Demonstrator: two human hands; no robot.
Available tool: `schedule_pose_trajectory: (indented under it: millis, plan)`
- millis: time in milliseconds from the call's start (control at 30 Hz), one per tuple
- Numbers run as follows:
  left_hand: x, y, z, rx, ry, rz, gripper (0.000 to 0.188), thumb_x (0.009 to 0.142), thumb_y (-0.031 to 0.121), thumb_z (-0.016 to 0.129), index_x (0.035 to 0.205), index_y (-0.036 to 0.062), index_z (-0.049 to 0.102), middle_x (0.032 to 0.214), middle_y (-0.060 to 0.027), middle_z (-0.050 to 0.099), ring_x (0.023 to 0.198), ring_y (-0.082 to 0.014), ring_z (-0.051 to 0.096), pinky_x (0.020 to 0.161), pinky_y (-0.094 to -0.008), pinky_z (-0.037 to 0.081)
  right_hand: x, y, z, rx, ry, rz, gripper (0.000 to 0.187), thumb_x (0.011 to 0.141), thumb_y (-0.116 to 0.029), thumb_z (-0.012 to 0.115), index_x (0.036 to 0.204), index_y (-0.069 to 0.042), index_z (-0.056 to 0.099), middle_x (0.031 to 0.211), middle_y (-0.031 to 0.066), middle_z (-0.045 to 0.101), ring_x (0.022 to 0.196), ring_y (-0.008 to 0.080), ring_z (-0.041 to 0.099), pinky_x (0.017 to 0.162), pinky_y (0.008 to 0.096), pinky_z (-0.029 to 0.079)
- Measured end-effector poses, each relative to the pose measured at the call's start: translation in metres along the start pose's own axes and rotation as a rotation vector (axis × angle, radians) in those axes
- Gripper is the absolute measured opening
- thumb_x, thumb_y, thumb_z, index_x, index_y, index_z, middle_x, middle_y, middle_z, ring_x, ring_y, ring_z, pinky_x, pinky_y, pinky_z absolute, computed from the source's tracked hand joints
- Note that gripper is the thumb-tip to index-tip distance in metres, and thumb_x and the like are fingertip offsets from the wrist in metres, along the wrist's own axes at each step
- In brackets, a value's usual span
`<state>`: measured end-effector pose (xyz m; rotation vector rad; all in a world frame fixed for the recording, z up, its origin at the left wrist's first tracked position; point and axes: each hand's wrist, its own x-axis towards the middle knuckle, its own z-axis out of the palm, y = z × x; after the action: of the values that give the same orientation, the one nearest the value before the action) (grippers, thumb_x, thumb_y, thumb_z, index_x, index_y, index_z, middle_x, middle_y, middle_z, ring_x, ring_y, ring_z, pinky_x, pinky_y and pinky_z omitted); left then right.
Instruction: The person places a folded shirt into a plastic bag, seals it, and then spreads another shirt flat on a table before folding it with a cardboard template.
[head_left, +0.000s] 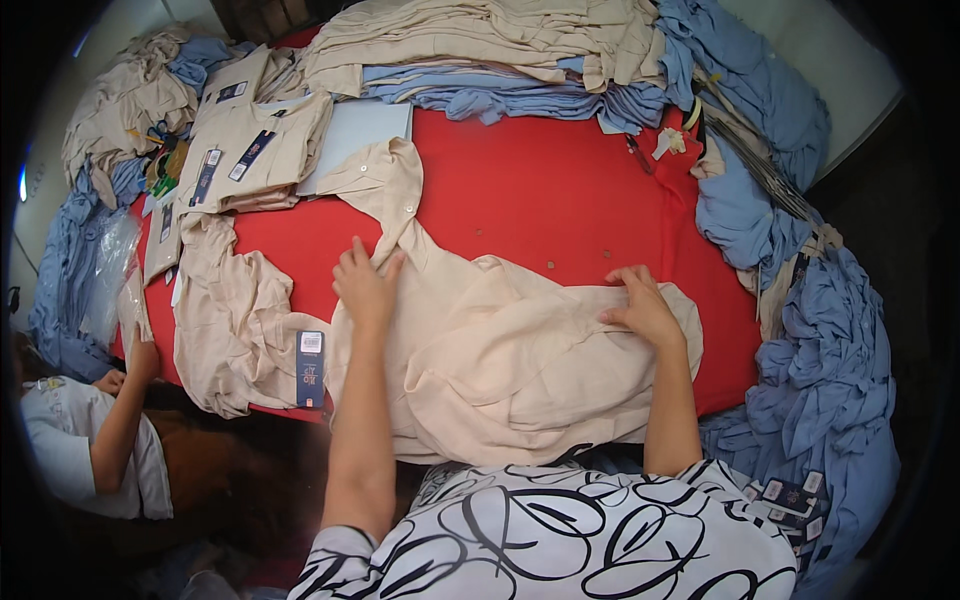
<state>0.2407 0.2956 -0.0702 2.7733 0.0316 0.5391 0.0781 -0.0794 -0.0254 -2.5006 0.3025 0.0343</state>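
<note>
The beige shirt (500,350) lies across the near edge of the red worktop (560,190), in loose folds up against the wearer's patterned top (560,540). The left hand (368,288) rests at the shirt's left side, thumb apart from the fingers, unclenched. The right hand (645,312) lies on the shirt's right side, also loose, its fingers curved and spread; neither appears to pinch cloth. Set so far apart, the hands probably keep the cloth spread and steady. A narrow buttoned end, cuff or collar I cannot tell, points away beyond the left hand.

Left of the shirt, a crumpled beige garment (235,320) sits just beside it, perhaps to stay within reach. Beyond the shirt to the left, a stack (290,150) of folded beige garments rests by a pale board (372,130); its dark tags (252,155) face up, likely so they can be seen.

Between the shirt and the crumpled garment, a navy label (310,370) carries a white sticker and pale lettering. More labels (795,497) lie right of the shirt on blue cloth (825,400), their print too small to tell.
</note>
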Motion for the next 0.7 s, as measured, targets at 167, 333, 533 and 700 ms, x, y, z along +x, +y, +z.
schedule_pose_trajectory:
  millis: [167,333,533,700]
  plan:
    - [-0.013,-0.005,-0.011,-0.884,-0.26,-0.085,0.034,0.096,0.029,0.055,0.114,0.0009,0.054,0.11,-0.0115,0.062,0.103,-0.0253,0.059,0.091,-0.0423,0.045,-0.077,0.068,0.005,0.167,0.164,0.166,0.022,0.073,-0.012,0.075,0.089,-0.001,0.063,0.079,0.0054,0.058,0.076,0.0236,0.057,0.071,0.0352,0.045]
    - [-0.037,-0.088,-0.139,-1.929,-0.502,-0.213,0.06,0.094,0.031,0.05,0.14,-0.005,0.036,0.134,-0.0232,0.051,0.121,-0.0356,0.055,0.105,-0.0497,0.043,-0.205,0.053,-0.104,0.984,0.332,-0.32,0.021,0.083,-0.011,0.071,0.069,-0.001,0.059,0.07,0.0059,0.056,0.064,0.0119,0.05,0.058,0.0268,0.038]
    - [0.098,-0.006,-0.155,-1.066,-0.351,0.129,0.053,0.098,0.021,0.05,0.14,-0.0088,0.038,0.133,-0.0204,0.053,0.122,-0.0262,0.054,0.105,-0.0292,0.038,-0.077,0.058,-0.167,0.952,0.396,-0.09,0.014,0.095,-0.012,0.059,0.091,0.001,0.06,0.084,0.0047,0.057,0.071,0.0139,0.057,0.062,0.0269,0.049]
    - [0.15,0.055,-0.088,-0.275,-0.309,0.303,0.075,0.09,0.039,0.063,0.145,-0.0027,0.033,0.145,-0.027,0.041,0.132,-0.0398,0.042,0.106,-0.0394,0.038,0.059,0.059,-0.089,0.112,0.83,0.055,0.035,0.094,-0.026,0.058,0.116,0.0,0.06,0.111,0.0191,0.062,0.099,0.0327,0.061,0.089,0.0385,0.048]
